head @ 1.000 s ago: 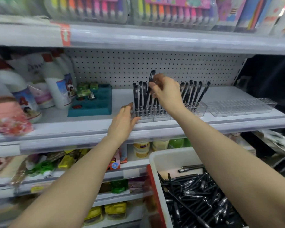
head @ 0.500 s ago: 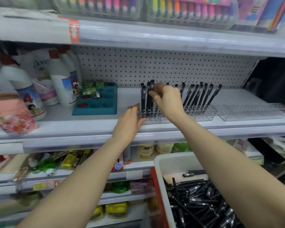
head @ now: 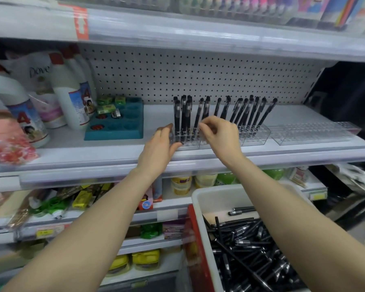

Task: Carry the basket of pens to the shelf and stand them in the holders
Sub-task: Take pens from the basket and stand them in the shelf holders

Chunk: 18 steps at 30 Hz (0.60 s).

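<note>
**Filling the first holder, plenty of pens still to go**

On the white metal shelf (head: 93, 152), tall white plastic bottles (head: 67, 98) stand at far left, then a teal moulded tray (head: 122, 125). The left hand (head: 160, 144) rests against the left end of the first clear slotted holder (head: 190, 142), fingers fairly straight and together, apparently steadying it. Black standing pens (head: 183, 116) fill its slots. The right hand (head: 221, 133) hovers just beside them, fingers curled; whether they pinch a pen I cannot tell. A second clear holder (head: 257, 137) carries more pens, and a third clear holder (head: 314, 133) looks empty. At lower right, the white plastic basket (head: 200, 199) holds heaped loose black pens (head: 251, 249). This looks like mid-task slotting. The next move calls for fetching another pen and aiming it at a free slot. A perforated grey back panel (head: 177, 76) closes the bay.
</note>
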Available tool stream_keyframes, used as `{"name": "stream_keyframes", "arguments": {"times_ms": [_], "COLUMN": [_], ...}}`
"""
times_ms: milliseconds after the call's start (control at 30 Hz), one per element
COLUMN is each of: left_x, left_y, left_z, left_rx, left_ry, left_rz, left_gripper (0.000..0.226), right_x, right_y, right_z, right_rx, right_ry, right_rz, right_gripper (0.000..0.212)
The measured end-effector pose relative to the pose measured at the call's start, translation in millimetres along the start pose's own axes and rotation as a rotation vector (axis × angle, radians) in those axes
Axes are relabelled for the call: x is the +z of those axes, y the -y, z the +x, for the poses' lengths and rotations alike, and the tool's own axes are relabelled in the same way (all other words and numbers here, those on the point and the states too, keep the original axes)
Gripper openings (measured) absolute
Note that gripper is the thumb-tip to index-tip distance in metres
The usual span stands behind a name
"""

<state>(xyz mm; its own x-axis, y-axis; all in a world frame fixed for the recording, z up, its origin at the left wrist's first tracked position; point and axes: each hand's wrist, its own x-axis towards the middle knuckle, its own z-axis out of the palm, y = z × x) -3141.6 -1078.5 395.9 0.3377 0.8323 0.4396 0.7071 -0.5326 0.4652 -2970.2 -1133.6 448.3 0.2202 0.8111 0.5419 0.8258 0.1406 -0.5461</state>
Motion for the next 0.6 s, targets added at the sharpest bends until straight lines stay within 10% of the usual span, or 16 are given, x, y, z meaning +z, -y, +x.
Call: {"name": "stream_keyframes", "arguments": {"times_ms": [600], "left_x": [4.7], "left_y": [4.5], "left_z": [1.4], "left_rx": [-0.015], "left_ry": [0.013], "left_rz": [0.018], "left_gripper": [0.059], "right_x": [-9.8], "right_y": [-142.2], "right_z": [-147.9], "right_rx": [0.184], "right_ry": [0.755], "right_rz": [-0.721], "right_gripper": [0.028]}}
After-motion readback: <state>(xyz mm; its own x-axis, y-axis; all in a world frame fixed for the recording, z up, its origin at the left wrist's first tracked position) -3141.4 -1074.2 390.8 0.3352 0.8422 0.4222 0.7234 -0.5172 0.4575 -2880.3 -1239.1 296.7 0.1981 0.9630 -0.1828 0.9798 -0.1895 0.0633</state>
